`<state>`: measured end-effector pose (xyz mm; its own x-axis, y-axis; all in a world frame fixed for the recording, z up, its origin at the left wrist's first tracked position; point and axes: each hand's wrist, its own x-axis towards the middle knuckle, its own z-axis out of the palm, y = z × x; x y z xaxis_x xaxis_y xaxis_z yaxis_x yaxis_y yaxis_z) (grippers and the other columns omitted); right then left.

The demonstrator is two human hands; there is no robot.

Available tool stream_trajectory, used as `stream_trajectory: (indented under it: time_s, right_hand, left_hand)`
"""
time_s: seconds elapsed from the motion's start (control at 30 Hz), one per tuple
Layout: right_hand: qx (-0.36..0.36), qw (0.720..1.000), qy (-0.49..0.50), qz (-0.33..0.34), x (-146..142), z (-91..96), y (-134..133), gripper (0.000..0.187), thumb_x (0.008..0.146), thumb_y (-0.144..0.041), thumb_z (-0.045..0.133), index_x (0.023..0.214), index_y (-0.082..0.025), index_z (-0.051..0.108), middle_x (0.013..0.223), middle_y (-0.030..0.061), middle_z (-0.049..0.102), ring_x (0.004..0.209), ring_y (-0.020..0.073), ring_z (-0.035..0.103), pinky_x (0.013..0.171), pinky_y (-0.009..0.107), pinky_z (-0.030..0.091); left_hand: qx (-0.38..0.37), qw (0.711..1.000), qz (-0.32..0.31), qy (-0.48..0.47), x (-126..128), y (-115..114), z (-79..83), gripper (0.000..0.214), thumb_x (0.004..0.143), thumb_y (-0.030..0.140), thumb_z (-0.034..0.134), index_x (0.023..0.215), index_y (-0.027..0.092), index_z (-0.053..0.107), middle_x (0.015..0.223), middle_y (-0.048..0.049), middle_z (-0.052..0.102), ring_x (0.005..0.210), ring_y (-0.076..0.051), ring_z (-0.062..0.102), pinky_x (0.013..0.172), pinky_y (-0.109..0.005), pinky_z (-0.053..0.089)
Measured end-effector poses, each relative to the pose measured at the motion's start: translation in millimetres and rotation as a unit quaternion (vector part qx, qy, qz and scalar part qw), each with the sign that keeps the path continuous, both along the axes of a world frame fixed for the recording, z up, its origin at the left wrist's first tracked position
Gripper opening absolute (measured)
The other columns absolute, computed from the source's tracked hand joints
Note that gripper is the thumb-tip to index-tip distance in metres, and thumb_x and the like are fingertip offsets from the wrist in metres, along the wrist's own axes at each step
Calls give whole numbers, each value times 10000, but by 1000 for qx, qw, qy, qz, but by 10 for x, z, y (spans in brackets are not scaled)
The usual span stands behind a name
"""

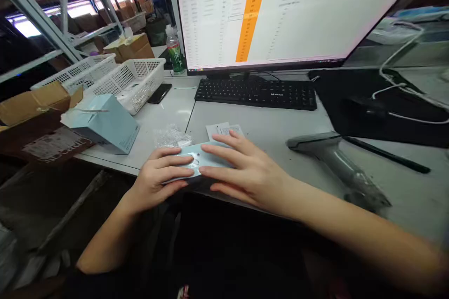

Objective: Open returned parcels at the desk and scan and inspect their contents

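A small light blue box (195, 161) with a printed picture on its face lies between my hands at the front edge of the desk. My left hand (154, 177) holds its left end, fingers over the face and thumb at the near side. From the right, my right hand (250, 168) grips the other end, with its fingers spread across the top; they hide much of the box. Just behind are a crumpled piece of clear bubble wrap (172, 136) and printed paper slips (224, 130).
A larger light blue carton (108, 124) stands left, beside an open cardboard box (42, 117). White baskets (145, 79), a phone (160, 93) and a bottle (174, 51) are behind. A keyboard (256, 93) lies below the monitor (298, 14); a barcode scanner (336, 159) and pen (386, 154) lie right.
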<state>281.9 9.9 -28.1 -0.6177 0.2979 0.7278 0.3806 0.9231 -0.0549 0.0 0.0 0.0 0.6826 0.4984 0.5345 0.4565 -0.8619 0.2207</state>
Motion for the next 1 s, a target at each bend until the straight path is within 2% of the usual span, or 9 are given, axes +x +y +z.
stream_trajectory:
  time_s: [0.2, 0.33, 0.4, 0.5, 0.57, 0.7, 0.83, 0.93, 1.0]
  right_hand:
    - [-69, 997, -21, 20, -65, -115, 161, 262, 1006, -339, 576, 1200, -274, 739, 1331, 72, 685, 1316, 355, 546, 1113, 693, 357]
    - [-104, 992, 12, 69, -25, -99, 201, 269, 995, -328, 596, 1201, -245, 749, 1357, 71, 671, 1318, 314, 543, 1050, 512, 512]
    - [-120, 989, 35, 83, -18, -103, 211, 254, 985, -311, 617, 1184, -244, 758, 1352, 62, 675, 1321, 295, 543, 1053, 476, 521]
    - [-143, 983, 65, 96, -27, -129, 217, 222, 968, -303, 646, 1146, -266, 774, 1329, 52, 690, 1322, 282, 544, 1072, 484, 507]
    - [-157, 979, 73, 107, -29, -145, 216, 203, 964, -293, 654, 1124, -278, 779, 1305, 48, 702, 1316, 272, 545, 1072, 488, 504]
    - [-157, 980, 64, 106, 19, -131, 202, 205, 961, -300, 657, 1132, -275, 767, 1369, 72, 660, 1303, 272, 547, 1062, 492, 503]
    - [-164, 986, 3, 34, 115, -61, 149, 606, 911, -366, 716, 1479, -275, 528, 1535, 147, 492, 1347, 329, 515, 1073, 544, 485]
    - [-171, 985, -9, -4, 173, -52, 77, 799, 912, -307, 689, 1607, -275, 296, 1446, 164, 543, 1287, 315, 563, 1008, 503, 544]
    - [-178, 984, 13, -14, 202, -81, 33, 826, 906, -263, 671, 1617, -298, 252, 1406, 150, 556, 1244, 295, 591, 969, 466, 569]
  left_hand:
    - [-10, 999, -33, 0, -23, -8, -12, 229, 927, 167, 666, 1140, 228, 725, 1130, -43, 768, 1225, -232, 597, 1028, -403, 507]
    - [0, 999, -8, -44, -111, -7, -109, 267, 942, 246, 659, 1197, 291, 724, 1351, -56, 669, 1371, -274, 503, 1115, -483, 456]
    - [-9, 990, 34, -139, -144, -29, -275, 412, 904, 400, 712, 1309, 343, 660, 1560, -58, 476, 1472, -323, 385, 1163, -544, 400]
    - [-106, 944, 89, -298, -150, -94, -653, 956, 720, 660, 797, 1538, 420, 366, 1688, -79, 220, 1511, -380, 306, 1165, -565, 391]
    - [-199, 912, 129, -334, -142, -148, -918, 1158, 652, 652, 852, 1587, 431, 205, 1656, -115, 291, 1468, -378, 388, 1151, -559, 411]
    - [-304, 886, 211, -280, -180, -217, -1208, 958, 694, 510, 880, 1499, 249, 430, 1406, -164, 584, 1336, -403, 534, 1137, -630, 393]
    - [-230, 914, 235, -236, -242, -241, -996, 1066, 656, 471, 912, 1544, 268, 359, 1455, -166, 542, 1357, -415, 508, 1122, -640, 408]
    - [-98, 965, 184, -156, -235, -264, -640, 1101, 694, 415, 899, 1587, 358, 259, 1451, -139, 544, 1303, -375, 559, 1068, -570, 479]
    - [-54, 982, 137, -115, -218, -260, -438, 1066, 745, 365, 867, 1598, 376, 228, 1395, -125, 577, 1248, -333, 594, 1046, -515, 499]
